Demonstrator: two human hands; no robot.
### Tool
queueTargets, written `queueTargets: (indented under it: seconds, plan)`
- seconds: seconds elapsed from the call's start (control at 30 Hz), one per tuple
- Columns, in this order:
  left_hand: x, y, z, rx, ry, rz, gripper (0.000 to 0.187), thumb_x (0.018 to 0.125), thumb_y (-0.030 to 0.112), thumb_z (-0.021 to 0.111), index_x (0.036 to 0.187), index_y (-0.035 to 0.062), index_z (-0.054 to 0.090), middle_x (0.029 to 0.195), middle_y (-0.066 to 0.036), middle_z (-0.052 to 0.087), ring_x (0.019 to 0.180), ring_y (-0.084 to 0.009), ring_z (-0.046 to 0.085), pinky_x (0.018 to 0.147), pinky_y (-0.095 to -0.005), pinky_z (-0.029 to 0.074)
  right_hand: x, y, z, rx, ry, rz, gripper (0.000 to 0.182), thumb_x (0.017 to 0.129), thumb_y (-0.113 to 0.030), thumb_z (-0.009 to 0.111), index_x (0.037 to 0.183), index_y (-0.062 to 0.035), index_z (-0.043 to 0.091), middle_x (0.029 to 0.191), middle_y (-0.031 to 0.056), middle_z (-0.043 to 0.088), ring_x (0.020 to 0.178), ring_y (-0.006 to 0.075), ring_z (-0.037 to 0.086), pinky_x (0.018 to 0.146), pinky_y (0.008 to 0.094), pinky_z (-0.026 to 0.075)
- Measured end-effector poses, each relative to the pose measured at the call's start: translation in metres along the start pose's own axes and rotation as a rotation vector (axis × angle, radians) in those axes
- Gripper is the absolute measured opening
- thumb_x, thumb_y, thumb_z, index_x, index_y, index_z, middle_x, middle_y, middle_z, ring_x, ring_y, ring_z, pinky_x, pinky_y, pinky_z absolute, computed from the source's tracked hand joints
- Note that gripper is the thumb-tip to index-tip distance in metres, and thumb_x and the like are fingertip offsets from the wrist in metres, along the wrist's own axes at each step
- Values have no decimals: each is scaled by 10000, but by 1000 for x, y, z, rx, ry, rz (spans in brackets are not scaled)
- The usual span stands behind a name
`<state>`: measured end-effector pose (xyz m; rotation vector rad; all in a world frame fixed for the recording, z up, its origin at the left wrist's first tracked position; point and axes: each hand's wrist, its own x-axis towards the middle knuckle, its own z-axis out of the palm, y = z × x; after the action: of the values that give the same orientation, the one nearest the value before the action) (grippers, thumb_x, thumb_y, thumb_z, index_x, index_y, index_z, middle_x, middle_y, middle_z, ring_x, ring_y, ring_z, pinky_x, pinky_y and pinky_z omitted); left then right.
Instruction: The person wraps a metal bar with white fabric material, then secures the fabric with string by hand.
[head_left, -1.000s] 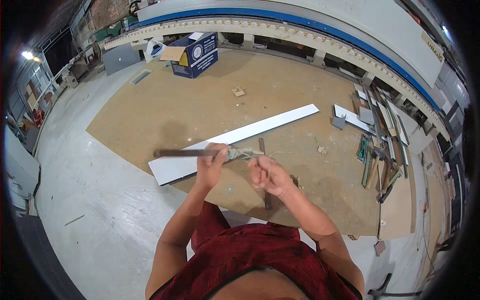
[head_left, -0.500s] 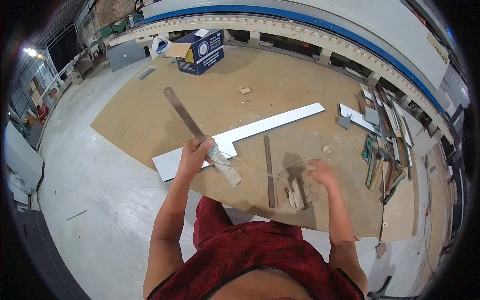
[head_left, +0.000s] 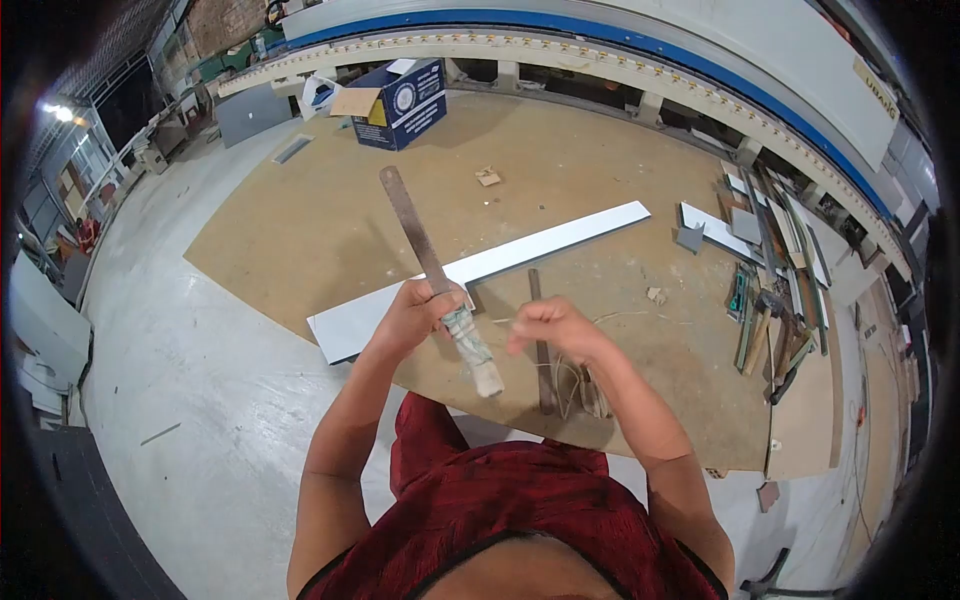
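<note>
My left hand (head_left: 422, 312) is closed around a long, flat, brown metal strip (head_left: 412, 225), just where a wrapped handle (head_left: 470, 350) begins. The strip points up and away, tilted to the left; pale cloth and bluish-green bands cover its lower end. Beside the handle, my right hand (head_left: 552, 328) has its fingers pinched together on a thin pale string (head_left: 500, 321), partly smeared by motion. More string trails across the board to a small pale bundle (head_left: 594, 397) below my right forearm. A second dark flat strip (head_left: 545, 385) lies partly hidden beneath the right hand.
An L-shaped white panel (head_left: 560, 233) lies on the brown board (head_left: 280, 220) beyond my hands. To the right sit a hammer (head_left: 768, 305) and piled offcuts (head_left: 790, 240). A blue box (head_left: 415, 105) stands at the back, before a long machine (head_left: 600, 70).
My right hand has moved left with the string, from the right of the bundle to beside the wrapped handle. My left hand has shifted slightly right, and the metal strip stands more upright.
</note>
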<state>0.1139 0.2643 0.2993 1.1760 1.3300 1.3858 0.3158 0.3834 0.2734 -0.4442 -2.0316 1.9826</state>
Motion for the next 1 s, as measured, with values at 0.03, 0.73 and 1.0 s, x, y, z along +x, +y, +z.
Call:
queueTargets:
  seconds: [0.03,0.73,1.0]
  plan:
    - [-1,0,-3,-25,-44,-24,171,817,193,567,793,33,623,657,9,561,549,-69,501,482,-198,392,-2,-7,-3,209,-38,9,175,839,-169,559,823,2,593,571,29,528,495,120,493,534,248,416]
    - [22,-21,30,-2,441,377,164,811,89,575,927,-26,592,846,-90,593,676,-158,576,573,-241,458,-16,28,65,707,-164,-25,261,903,-231,448,871,1,563,569,55,511,515,147,519,550,262,426]
    - [16,-29,-12,277,134,367,107,754,85,633,826,6,635,781,-51,563,662,-124,535,554,-242,425,-29,1,12,814,-29,-249,268,905,-233,423,866,-1,551,747,145,577,684,263,590,705,363,473]
